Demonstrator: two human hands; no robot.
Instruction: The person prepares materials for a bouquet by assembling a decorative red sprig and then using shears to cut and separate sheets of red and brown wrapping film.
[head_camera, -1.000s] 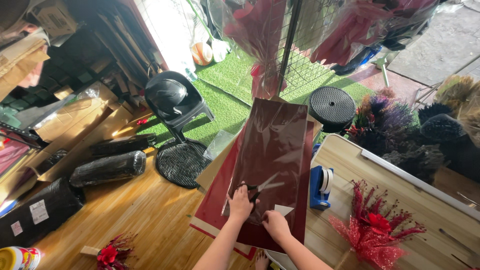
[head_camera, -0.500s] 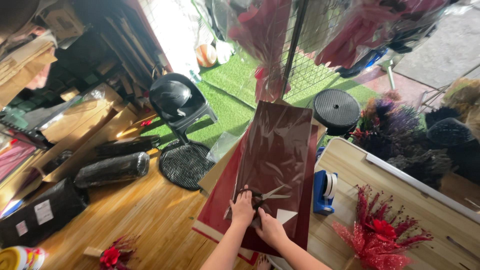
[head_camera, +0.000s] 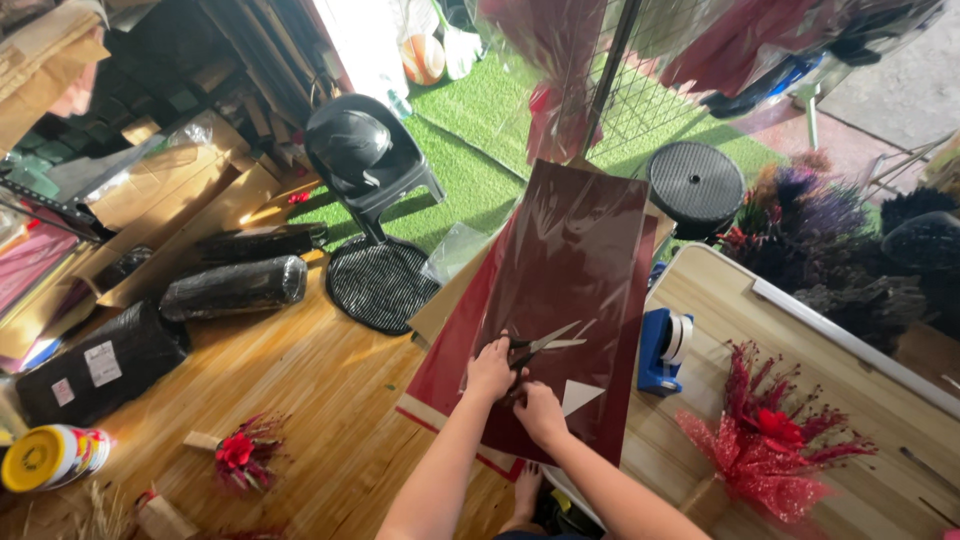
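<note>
Scissors (head_camera: 540, 345) are now opening wider over the dark red sheet (head_camera: 570, 270); left hand (head_camera: 492, 368) is gripping their handles, right hand (head_camera: 540, 412) is pinning the sheet at the worktop (head_camera: 720, 400) edge.

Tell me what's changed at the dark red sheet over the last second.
The scissors have opened, and their blades now point further up the dark red sheet. The left hand sits on their handles and the right hand presses the sheet just below. A pale triangular gap shows beside the right hand. The blue tape dispenser and the red flower bunch stayed put.
</note>
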